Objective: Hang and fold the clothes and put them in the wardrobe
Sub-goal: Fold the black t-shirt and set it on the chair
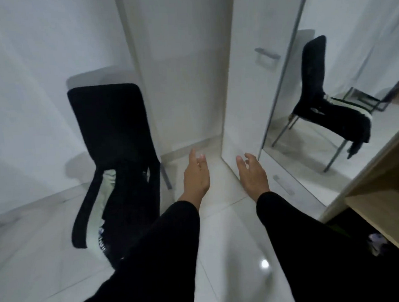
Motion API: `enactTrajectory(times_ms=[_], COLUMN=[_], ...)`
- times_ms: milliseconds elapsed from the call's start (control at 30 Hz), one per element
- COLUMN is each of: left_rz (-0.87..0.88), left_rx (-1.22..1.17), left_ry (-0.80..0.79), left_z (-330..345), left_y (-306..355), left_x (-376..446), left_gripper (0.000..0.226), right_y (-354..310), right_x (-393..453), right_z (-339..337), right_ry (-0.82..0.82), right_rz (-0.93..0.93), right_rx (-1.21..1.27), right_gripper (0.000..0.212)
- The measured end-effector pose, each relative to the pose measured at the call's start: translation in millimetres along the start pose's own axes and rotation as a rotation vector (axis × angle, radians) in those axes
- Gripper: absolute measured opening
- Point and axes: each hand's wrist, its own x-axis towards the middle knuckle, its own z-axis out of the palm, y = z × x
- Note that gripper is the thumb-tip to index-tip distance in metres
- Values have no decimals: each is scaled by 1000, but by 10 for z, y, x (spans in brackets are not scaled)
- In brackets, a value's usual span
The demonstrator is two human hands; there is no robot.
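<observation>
Both hands, left hand and right hand, empty, fingers relaxed. Clothes remain heaped on the chair seat; wardrobe open alongside. Hanging and folding evidently outstanding.

Supports: chair and floor, as I see them.
I note a black chair standing on the white tiled floor; black and white clothes lie heaped on its seat, one piece hanging over the front edge.

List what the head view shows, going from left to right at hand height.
Black chair with clothes piled on it → left hand → right hand → mirror → wooden shelf.
</observation>
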Motion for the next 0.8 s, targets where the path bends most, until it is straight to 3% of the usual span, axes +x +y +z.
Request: enactTrajectory(times_ms=[167,433,600,800], left_rz=[-107,-237,-350,-451], left_rx=[-29,4,92,132], left_ry=[155,271,268,201], left_z=[-793,-2327,-2968,-3194], left_y=[-430,-1289,-1746,-2126], left_x=[124,622,947,1422], left_gripper=[51,51,48,50], right_y=[-397,-1128,-1343,-1404], right_x=[18,-76,-40,264], right_z=[780,2420,3099,3555], right_ry=[-103,-255,-330,-343], right_rz=[-62,-92,-87,-10], right_rx=[-20,-43,-137,-197], right_gripper=[54,52,53,51])
